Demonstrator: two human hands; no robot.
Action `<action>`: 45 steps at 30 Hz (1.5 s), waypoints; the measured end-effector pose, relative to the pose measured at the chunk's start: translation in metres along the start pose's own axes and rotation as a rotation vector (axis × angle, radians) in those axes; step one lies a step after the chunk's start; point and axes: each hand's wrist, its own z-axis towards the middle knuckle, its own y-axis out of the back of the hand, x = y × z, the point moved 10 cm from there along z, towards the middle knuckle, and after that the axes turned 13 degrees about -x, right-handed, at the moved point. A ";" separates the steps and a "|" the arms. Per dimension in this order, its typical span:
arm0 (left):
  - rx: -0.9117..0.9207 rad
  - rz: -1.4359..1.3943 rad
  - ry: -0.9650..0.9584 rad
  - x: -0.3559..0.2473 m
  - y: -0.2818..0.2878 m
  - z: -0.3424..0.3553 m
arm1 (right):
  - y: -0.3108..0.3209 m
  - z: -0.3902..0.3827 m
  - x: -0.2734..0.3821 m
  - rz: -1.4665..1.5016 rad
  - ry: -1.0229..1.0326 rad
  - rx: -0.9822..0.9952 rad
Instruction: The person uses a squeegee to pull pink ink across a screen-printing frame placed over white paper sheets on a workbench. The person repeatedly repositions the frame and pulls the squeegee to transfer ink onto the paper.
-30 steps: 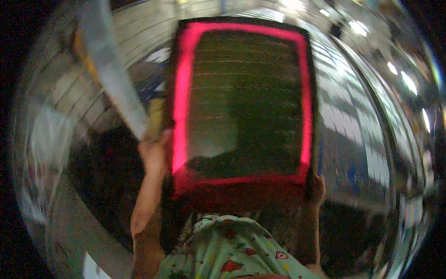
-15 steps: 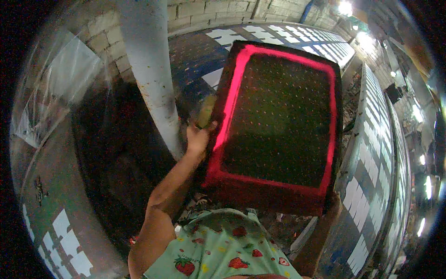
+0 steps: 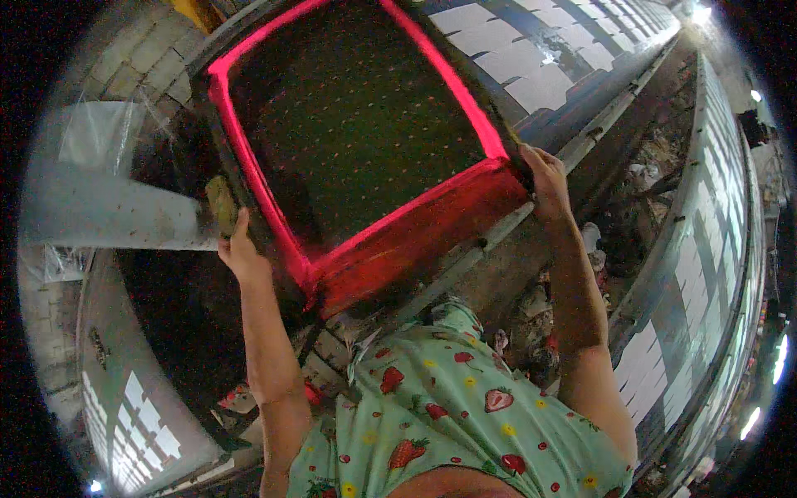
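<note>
Left hand (image 3: 247,256): closed at the left edge of the frame (image 3: 357,124); thumb seen upright there, the other fingers mostly hidden. Right hand (image 3: 546,181): wrapped around the near right corner, thumb on the upper side. A yellowish block (image 3: 221,204) is noted just beside the left thumb; whether it is also gripped cannot be told.

The frame is held out ahead of the body, turned askew, its far end cut off by the upper picture edge. A dark speckled panel is bounded by a bright pink border (image 3: 448,70), with a broader red band along the near side. Whether it is borne from below cannot be seen.

Step in hand, as judged: handling and angling of the frame by two hands. For any further move, even support at both grips would be called for, with the left side kept clear of the pale post (image 3: 124,207).

Farther out: a table (image 3: 554,126) bearing white pieces (image 3: 535,87) lies beyond the right hand; a green patterned garment (image 3: 448,382) is seen below.
</note>
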 end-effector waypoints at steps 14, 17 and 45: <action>-0.276 0.160 -0.141 0.067 0.008 -0.067 | 0.003 0.108 -0.068 -0.107 -0.087 0.181; -0.293 0.146 -0.155 0.077 0.008 -0.070 | 0.012 0.117 -0.062 -0.126 -0.096 0.172; -0.283 0.309 -0.291 0.093 0.008 -0.058 | -0.087 -0.106 -0.005 -0.955 1.283 1.133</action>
